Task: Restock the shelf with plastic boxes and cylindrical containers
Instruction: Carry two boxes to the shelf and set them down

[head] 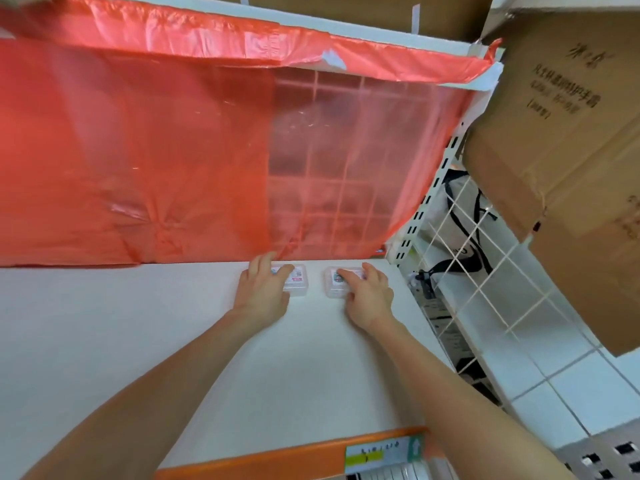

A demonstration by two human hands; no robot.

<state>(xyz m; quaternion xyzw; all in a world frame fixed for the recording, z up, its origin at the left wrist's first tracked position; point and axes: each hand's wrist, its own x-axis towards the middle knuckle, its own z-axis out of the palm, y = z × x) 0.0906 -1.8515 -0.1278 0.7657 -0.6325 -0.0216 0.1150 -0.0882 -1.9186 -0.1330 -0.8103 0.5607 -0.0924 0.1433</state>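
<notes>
Placement far back on the shelf (pixel 156 323), probably to begin a neat row from the rear. Left hand (pixel 265 289) curled over the left plastic box (pixel 298 282), fingers across the lid, thumb at the near side; right hand (pixel 369 296) gripping the right plastic box (pixel 334 284) the same way. Between the two hands, a bare gap. Just beyond the left fingertips, hem of the red plastic sheet (pixel 138 150). Both boxes clear, labelled on top; contents too small to tell. No cylindrical containers visible.

Blurred Chinese print on the cardboard box (pixel 568 98); unreadable labels on two plastic boxes (pixel 298 277).
</notes>
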